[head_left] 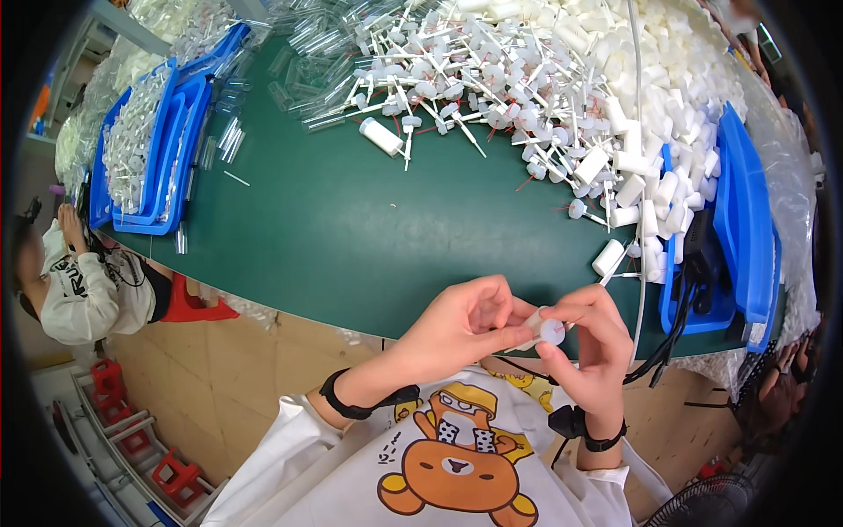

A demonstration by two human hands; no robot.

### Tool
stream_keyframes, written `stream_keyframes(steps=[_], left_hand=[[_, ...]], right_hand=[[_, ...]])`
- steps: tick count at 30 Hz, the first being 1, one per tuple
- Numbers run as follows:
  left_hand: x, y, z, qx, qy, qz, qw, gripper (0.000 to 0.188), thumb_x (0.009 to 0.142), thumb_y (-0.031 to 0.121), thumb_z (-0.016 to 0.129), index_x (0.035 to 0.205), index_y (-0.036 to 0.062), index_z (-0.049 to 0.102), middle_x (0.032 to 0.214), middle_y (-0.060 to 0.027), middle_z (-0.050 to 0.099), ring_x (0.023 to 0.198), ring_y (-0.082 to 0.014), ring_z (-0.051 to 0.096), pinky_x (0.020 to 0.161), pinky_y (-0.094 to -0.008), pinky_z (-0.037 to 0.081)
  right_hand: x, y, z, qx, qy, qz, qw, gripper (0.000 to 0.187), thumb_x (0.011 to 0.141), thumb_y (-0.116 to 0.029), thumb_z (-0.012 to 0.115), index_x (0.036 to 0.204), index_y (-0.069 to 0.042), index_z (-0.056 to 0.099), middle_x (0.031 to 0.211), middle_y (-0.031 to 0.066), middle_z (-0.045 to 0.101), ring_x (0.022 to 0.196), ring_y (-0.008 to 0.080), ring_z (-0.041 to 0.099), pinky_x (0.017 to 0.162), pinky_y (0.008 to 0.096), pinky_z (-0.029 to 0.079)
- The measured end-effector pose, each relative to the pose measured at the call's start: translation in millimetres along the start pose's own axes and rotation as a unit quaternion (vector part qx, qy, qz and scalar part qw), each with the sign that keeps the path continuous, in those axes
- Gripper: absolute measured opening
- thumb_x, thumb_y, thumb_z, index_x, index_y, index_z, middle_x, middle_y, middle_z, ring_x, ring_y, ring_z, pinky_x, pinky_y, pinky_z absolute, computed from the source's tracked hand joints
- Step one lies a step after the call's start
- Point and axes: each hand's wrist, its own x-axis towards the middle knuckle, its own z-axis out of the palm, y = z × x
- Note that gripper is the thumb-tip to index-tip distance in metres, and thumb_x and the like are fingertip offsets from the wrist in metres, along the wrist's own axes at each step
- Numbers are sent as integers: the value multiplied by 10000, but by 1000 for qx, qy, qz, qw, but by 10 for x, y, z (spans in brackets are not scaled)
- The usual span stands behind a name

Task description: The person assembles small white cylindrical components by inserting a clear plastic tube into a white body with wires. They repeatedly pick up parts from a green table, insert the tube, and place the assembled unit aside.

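Observation:
Above the near edge of the green table, my left hand (pixel 465 323) pinches a small white cylinder (pixel 529 327) between thumb and fingers. A round, pale translucent cap (pixel 552 332) shows at the cylinder's end facing my right hand. My right hand (pixel 595 344) is closed around that cap end, its index finger above and thumb below. Its fingers partly hide the joint, so how far the cap sits in the cylinder cannot be told. Just beyond my hands, a loose white cylinder (pixel 608 257) lies on the table beside a white stemmed piece.
Stemmed caps with red wires (pixel 479 75) are heaped at the back, beside white cylinders (pixel 672 83) and clear tubes (pixel 325 39). Blue trays (pixel 162 224) (pixel 742 228) stand at both sides. A white cable (pixel 639 158) hangs at right. Another person (pixel 97 294) sits at left.

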Motion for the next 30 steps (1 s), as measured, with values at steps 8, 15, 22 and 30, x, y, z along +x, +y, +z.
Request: stream_keyframes(steps=[8,15,22,30], left_hand=[[-16,-38,154,3,34,42,999,243,847,-67,567,766,40,365,1091,-221,592,1025,-189,574,825,-307,507],[-95,-201,316,44,112,105,987,250,848,-24,582,761,23,353,1059,-185,619,946,-129,579,810,-295,523],[-186,-133,238,66,85,57,993,257,825,-81,584,761,33,364,1114,-244,583,1022,-211,594,796,-310,529],[-220,-49,220,64,73,52,994,299,772,-99,637,792,36,371,1076,-242,589,1016,-226,597,792,-319,557]], right_hand=[[-27,64,53,10,71,-15,997,288,693,30,694,967,43,605,936,114,533,821,155,542,693,251,458],[-37,101,22,28,52,52,997,261,735,28,651,989,51,595,995,110,527,849,154,531,736,263,440],[-39,99,-87,228,-39,124,965,240,777,108,566,1014,77,594,1078,186,574,1004,229,548,867,343,436],[-36,84,-78,237,-56,147,959,262,771,103,579,1030,70,596,1039,154,587,972,205,542,864,323,425]])
